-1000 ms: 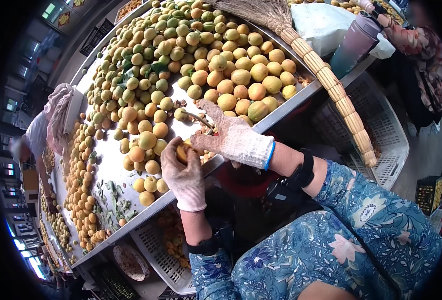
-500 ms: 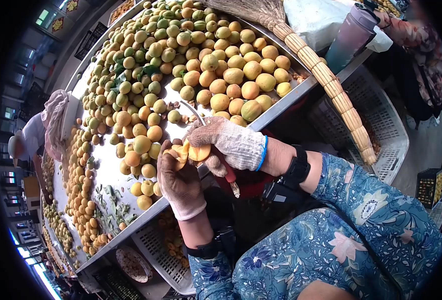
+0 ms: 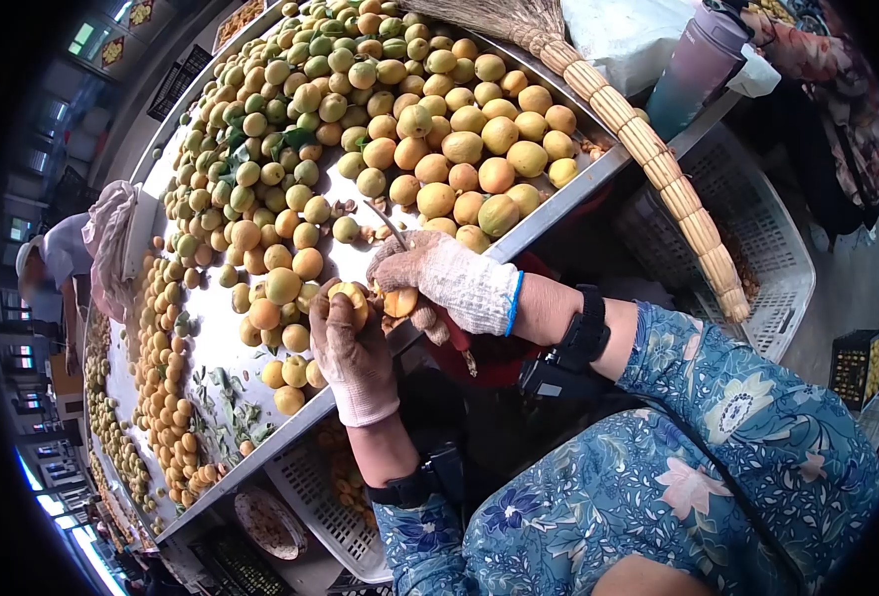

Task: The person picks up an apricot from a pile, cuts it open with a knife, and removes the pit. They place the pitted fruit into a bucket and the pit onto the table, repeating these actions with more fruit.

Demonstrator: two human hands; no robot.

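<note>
My left hand (image 3: 355, 363), in a stained knit glove, is closed around an apricot half (image 3: 351, 301) at the table's near edge. Just beside it my right hand (image 3: 449, 283), gloved with a blue cuff edge, grips a knife with a red handle (image 3: 454, 333); its thin curved blade (image 3: 387, 223) points up toward the fruit. The right fingers also hold another piece of cut apricot (image 3: 399, 302), orange flesh showing. Whole apricots (image 3: 464, 149), yellow to green, are heaped on the metal table in front of both hands. Small brown pits and scraps (image 3: 370, 233) lie near the blade.
A straw broom (image 3: 648, 149) lies across the table's right corner, beside a tumbler (image 3: 698, 74) and a white bag (image 3: 618, 45). Plastic crates (image 3: 757, 228) stand below; one under the near edge (image 3: 335, 531) holds cut fruit. Another person (image 3: 67, 248) bends over the far left side.
The two apricot pieces, close together before, are now slightly apart. My left hand has shifted a little left and up with its half; my right hand keeps the knife.
</note>
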